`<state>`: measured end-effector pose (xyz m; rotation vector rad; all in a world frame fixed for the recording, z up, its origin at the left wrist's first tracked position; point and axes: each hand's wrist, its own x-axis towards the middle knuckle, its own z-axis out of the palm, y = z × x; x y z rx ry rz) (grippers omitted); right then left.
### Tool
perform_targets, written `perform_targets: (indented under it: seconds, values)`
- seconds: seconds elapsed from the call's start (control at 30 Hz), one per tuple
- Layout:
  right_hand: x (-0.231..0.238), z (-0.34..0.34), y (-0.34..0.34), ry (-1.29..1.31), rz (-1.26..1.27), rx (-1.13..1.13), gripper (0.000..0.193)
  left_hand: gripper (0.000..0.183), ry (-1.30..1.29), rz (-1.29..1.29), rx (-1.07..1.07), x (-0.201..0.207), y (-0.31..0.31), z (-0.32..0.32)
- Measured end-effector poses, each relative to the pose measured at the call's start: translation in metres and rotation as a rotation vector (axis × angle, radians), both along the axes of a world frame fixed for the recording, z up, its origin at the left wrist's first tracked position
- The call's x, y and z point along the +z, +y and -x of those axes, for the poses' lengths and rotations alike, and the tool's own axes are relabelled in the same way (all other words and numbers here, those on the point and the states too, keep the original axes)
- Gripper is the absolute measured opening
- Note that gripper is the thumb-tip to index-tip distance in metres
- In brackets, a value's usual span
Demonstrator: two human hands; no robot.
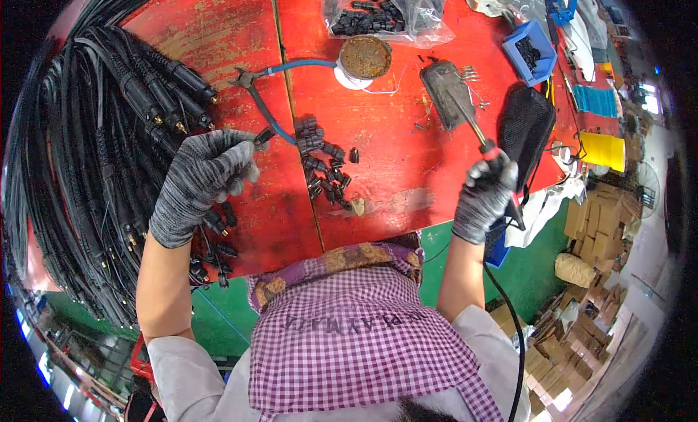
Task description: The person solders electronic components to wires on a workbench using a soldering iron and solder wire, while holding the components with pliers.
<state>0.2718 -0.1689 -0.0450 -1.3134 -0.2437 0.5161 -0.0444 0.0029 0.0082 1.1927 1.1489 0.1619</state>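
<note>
My left hand [202, 180], in a striped grey knit glove, pinches a small black connector piece [264, 136] between thumb and fingertips. It is beside a large bundle of black cables [87, 153] with thick plug ends. My right hand [483, 196], gloved alike, is closed around the handle of a soldering iron [474, 122]. The iron's metal shaft points up and left over a flat dark tray [438, 94]; whether the tip touches it, I cannot tell. Between my hands lies a pile of small black connector pieces [311, 134]. Blue-handled cutters [270, 118] lie open above the pile.
A round tin of brown material [366, 56] rests on a white spool [352, 78]. Behind it sits a clear bag of black parts [371, 18]. A blue bin [529, 52] and a black mesh holder [522, 120] stand right. The iron's cord [518, 327] hangs past the red table's edge.
</note>
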Motion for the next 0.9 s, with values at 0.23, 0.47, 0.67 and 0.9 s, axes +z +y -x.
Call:
perform_targets:
  seconds: [0.23,0.47,0.67,0.9]
  values:
    - [-0.027,0.001,0.025,-0.078,0.024,0.066,0.041,0.02,0.041,0.021,0.006,0.003,0.0,0.0]
    - [-0.029,0.004,0.03,-0.022,0.002,0.062,0.033,0.021,0.068,-0.016,-0.01,0.005,-0.001,-0.002]
    - [-0.028,0.007,0.031,-0.035,0.009,0.069,0.032,0.022,0.066,-0.001,-0.001,0.003,-0.001,-0.001]
    - [-0.028,0.007,0.034,-0.049,0.038,0.011,0.035,0.022,0.07,0.015,-0.008,0.002,0.001,-0.001]
